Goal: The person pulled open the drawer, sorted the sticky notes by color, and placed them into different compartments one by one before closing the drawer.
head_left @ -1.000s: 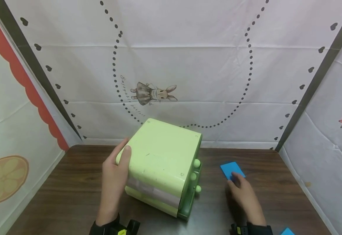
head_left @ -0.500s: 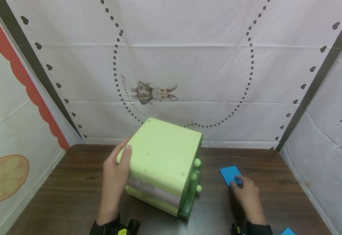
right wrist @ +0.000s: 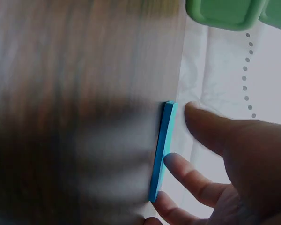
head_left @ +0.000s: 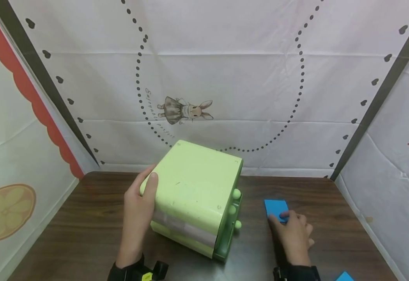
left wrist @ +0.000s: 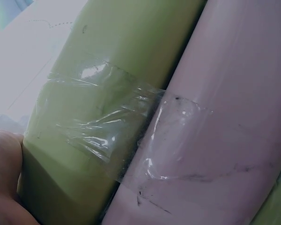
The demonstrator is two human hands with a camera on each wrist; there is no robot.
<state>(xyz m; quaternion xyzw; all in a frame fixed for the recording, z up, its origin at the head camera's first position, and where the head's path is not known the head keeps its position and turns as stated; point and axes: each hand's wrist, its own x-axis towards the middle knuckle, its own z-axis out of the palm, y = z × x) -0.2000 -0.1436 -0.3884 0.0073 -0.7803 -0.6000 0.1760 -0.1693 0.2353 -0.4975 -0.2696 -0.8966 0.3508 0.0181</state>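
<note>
A light-green mini chest of drawers point(head_left: 193, 183) stands tilted around on the table, its green drawer fronts and round knobs facing right. My left hand point(head_left: 141, 210) holds its left edge, thumb on top. The left wrist view shows clear tape point(left wrist: 107, 122) across its green shell and a pink section point(left wrist: 215, 117). To the right lies a flat square blue sticky-note pad point(head_left: 275, 207). My right hand point(head_left: 293, 234) touches it with its fingertips; in the right wrist view, the thumb stands apart from the thin blue pad point(right wrist: 163, 150).
The corner of another blue piece point(head_left: 344, 276) shows at the bottom right edge. Dark wood table point(head_left: 85, 234) lies beneath everything. White printed cloth point(head_left: 246, 89) walls the back and both sides.
My right hand has shifted slightly and turned on the blue sticky-note pad, which has rotated and slid a little toward me. My left hand and the chest of drawers stay in place.
</note>
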